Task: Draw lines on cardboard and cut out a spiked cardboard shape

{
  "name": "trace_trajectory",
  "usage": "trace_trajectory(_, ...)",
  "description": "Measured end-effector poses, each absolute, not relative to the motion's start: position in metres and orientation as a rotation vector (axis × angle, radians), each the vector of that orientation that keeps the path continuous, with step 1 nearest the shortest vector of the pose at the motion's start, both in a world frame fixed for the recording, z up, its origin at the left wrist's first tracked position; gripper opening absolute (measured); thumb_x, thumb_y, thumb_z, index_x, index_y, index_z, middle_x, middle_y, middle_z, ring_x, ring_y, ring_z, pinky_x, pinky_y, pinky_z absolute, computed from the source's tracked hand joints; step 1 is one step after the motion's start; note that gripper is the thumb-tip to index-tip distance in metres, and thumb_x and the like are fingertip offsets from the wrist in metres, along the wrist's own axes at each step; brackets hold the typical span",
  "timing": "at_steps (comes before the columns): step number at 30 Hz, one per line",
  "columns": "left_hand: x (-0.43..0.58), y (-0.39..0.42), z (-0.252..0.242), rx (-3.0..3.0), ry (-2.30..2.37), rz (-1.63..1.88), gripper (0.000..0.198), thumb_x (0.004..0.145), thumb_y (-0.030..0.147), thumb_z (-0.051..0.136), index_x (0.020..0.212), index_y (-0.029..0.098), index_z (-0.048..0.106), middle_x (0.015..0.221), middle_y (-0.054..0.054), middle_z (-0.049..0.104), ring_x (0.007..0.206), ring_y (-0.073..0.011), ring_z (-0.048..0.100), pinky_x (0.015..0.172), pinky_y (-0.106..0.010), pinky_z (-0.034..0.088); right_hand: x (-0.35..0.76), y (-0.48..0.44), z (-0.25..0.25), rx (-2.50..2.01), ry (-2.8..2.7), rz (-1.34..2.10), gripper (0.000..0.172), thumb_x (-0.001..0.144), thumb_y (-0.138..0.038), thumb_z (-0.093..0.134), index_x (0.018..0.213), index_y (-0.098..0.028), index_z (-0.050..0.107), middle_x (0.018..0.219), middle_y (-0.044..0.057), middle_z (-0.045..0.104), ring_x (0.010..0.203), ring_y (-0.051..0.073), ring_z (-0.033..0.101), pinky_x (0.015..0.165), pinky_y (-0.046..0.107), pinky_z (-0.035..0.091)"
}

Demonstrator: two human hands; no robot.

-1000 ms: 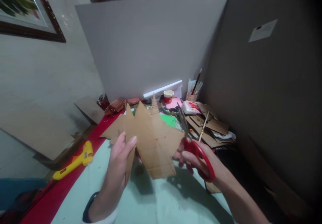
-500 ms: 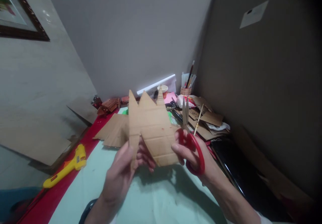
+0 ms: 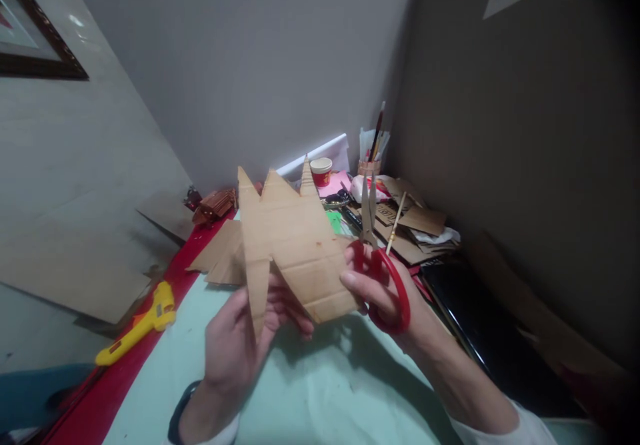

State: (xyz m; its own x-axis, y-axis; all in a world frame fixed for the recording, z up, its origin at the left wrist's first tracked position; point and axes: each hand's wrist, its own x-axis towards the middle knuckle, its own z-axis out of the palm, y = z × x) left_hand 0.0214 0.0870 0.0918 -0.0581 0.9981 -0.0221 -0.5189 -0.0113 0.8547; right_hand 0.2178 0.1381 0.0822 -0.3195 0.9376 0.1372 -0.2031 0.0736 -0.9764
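The left hand (image 3: 227,345) has a loose grip on the notched cardboard piece (image 3: 290,231) mid-view while the right hand (image 3: 384,293) pinches its four-o'clock edge alongside red-handled scissors (image 3: 369,233), whose parted blades are best aimed towards twelve, clear of fingers.

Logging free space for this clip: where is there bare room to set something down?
The green cloth is mostly bare below the held cardboard and between the glue gun and left hand. Behind, around the cup and scrap pile, it's crowded.
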Motion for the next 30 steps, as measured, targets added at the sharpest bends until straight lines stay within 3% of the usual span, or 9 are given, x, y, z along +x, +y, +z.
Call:
trace_trajectory(3, 0.033, 0.083, 0.095, 0.828, 0.862, 1.464, 0.040, 0.067, 0.040, 0.088, 0.102, 0.023, 0.081, 0.098, -0.013, 0.079, 0.067, -0.0300, 0.071, 0.048, -0.040, 0.060, 0.218, 0.136, 0.086, -0.811, -1.376, 1.462, 0.035, 0.082, -0.045, 0.078, 0.096, -0.020, 0.056, 0.069, -0.007, 0.053, 0.053, 0.009, 0.047, 0.048, 0.021, 0.038)
trace_trajectory(6, 0.042, 0.080, 0.094, 0.890, 0.930, 1.467, 0.047, 0.070, 0.043, 0.085, 0.114, 0.027, 0.077, 0.122, -0.013, 0.073, 0.069, -0.0266, 0.070, 0.041, -0.033, 0.056, 0.217, 0.133, 0.092, -0.815, -1.439, 1.467, 0.034, 0.080, -0.042, 0.079, 0.092, -0.020, 0.057, 0.068, -0.007, 0.052, 0.053, 0.009, 0.046, 0.048, 0.021, 0.036)
trace_trajectory(11, 0.042, 0.078, 0.089, 0.914, 1.012, 1.385, 0.034, 0.084, 0.036, 0.073, 0.116, 0.026, 0.074, 0.121, -0.013, 0.073, 0.039, -0.0116, 0.057, 0.031, -0.025, 0.045, 0.215, 0.131, 0.099, -0.835, -1.530, 1.466, 0.038, 0.076, -0.044, 0.083, 0.081, -0.020, 0.054, 0.064, -0.007, 0.050, 0.054, 0.009, 0.043, 0.050, 0.022, 0.035)
trace_trajectory(16, 0.035, 0.079, 0.090, 0.951, 1.015, 1.449, 0.023, 0.086, 0.036, 0.072, 0.105, 0.025, 0.075, 0.105, -0.008, 0.075, 0.043, -0.0134, 0.061, 0.032, -0.025, 0.048, 0.215, 0.133, 0.092, -0.900, -1.541, 1.486, 0.035, 0.086, -0.051, 0.071, 0.091, -0.020, 0.056, 0.063, -0.007, 0.050, 0.053, 0.010, 0.044, 0.051, 0.023, 0.034)
trace_trajectory(20, 0.022, 0.085, 0.089, 0.895, 1.064, 1.628, 0.016, 0.086, 0.038, 0.074, 0.085, 0.023, 0.073, 0.083, -0.003, 0.072, 0.049, -0.0145, 0.061, 0.038, -0.027, 0.052, 0.219, 0.132, 0.082, -0.896, -1.595, 1.509, 0.034, 0.094, -0.054, 0.059, 0.091, -0.020, 0.055, 0.077, -0.002, 0.054, 0.063, 0.012, 0.047, 0.056, 0.025, 0.037)
trace_trajectory(23, 0.014, 0.090, 0.092, 0.829, 1.093, 1.785, 0.016, 0.086, 0.038, 0.075, 0.082, 0.023, 0.071, 0.080, -0.001, 0.070, 0.055, -0.0141, 0.061, 0.043, -0.025, 0.052, 0.220, 0.128, 0.081, -0.893, -1.771, 1.488, 0.035, 0.090, -0.057, 0.060, 0.089, -0.023, 0.058, 0.081, 0.000, 0.057, 0.069, 0.017, 0.052, 0.061, 0.028, 0.043)
trace_trajectory(27, 0.011, 0.093, 0.097, 0.787, 1.087, 1.923, 0.016, 0.083, 0.038, 0.078, 0.086, 0.025, 0.069, 0.086, 0.000, 0.070, 0.059, -0.0126, 0.058, 0.043, -0.023, 0.050, 0.214, 0.117, 0.090, -0.971, -1.941, 1.386, 0.019, 0.083, -0.045, 0.064, 0.084, -0.026, 0.060, 0.088, 0.004, 0.068, 0.082, 0.025, 0.064, 0.072, 0.034, 0.048)
trace_trajectory(30, 0.013, 0.093, 0.098, 0.777, 1.093, 1.928, 0.018, 0.082, 0.039, 0.079, 0.082, 0.024, 0.069, 0.081, 0.001, 0.068, 0.057, -0.0119, 0.055, 0.044, -0.023, 0.049, 0.208, 0.109, 0.100, -1.048, -2.050, 1.327, 0.018, 0.083, -0.043, 0.061, 0.089, -0.027, 0.065, 0.092, 0.005, 0.072, 0.084, 0.027, 0.065, 0.078, 0.037, 0.049)
